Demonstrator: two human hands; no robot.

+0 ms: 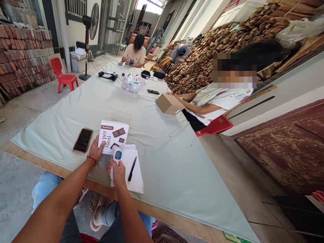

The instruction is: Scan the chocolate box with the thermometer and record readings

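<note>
Two hands hold one box and one thermometer.

Brown-on-white box, white-and-blue thermometer, black pen; the tablecloth looks pale green, perhaps greyish.

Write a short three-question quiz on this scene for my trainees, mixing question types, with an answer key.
1. What does the right hand hold?
2. True or false: the left hand touches the white printed box.
3. Choose one. Seen in the picture, the phone lies: A) to the left of the box; B) to the right of the box; C) on top of the box.

Key:
1. A white handheld device with a blue-edged screen.
2. True.
3. A.
</note>
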